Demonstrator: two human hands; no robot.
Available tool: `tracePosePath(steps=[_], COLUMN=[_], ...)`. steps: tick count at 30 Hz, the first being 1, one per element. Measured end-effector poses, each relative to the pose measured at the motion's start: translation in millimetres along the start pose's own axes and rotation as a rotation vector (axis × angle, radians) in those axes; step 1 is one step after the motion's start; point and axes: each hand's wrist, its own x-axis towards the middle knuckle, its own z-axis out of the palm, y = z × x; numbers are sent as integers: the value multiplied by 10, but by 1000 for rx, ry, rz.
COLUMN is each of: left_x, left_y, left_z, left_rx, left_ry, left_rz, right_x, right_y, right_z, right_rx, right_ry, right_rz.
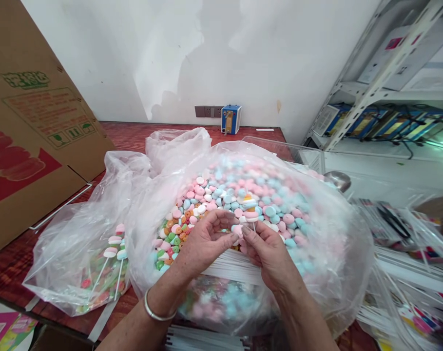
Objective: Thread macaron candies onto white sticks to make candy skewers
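Note:
My right hand (267, 246) grips the white stick of a candy skewer, its upper end threaded with a stack of pink, white, blue and orange candies (249, 208). My left hand (212, 236) is curled beside it, thumb and fingers around a pink candy (238, 230) near the right thumb; part of that grip is hidden. Beneath both hands, a large clear plastic bag (141, 234) holds pink, blue and white candies (221, 195), with green and orange ring candies (177, 234) toward the left. A bundle of white sticks (236, 265) lies just under my hands.
Finished-looking candy skewers (111, 251) lie on the bag's left part. A cardboard box (42, 122) stands at left on the reddish table (122, 129). A small blue device (231, 119) sits by the wall. At right are a metal scoop (337, 180), packaged sticks and a white shelf (375, 92).

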Motion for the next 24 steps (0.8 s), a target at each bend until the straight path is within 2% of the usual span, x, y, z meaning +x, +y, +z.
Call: tracePosePath(steps=[4, 7, 10, 14, 17, 20, 24], left_x=[-9, -1, -3, -40, -56, -34, 18], left_y=[-92, -139, -121, -55, -39, -58, -92], left_z=[19, 30, 45, 67, 81, 80, 28], left_rx=[-22, -69, -101, -118, -88, -49, -100], left_ry=[24, 89, 140, 52, 37, 86, 170], left_rz=[33, 38, -29, -118, -97, -91, -125], right_x=[1, -30, -68, -71, -59, -106, -341], right_y=[99, 135, 128, 114, 115, 106, 52], right_z=[37, 55, 72, 105, 119, 109, 65], right_rx=[-29, -45, -52, -21, -50, -124, -300], right_ry=[83, 52, 34, 71, 86, 84, 48], right_rz=[-128, -198, -254, -313, -321, -294, -219])
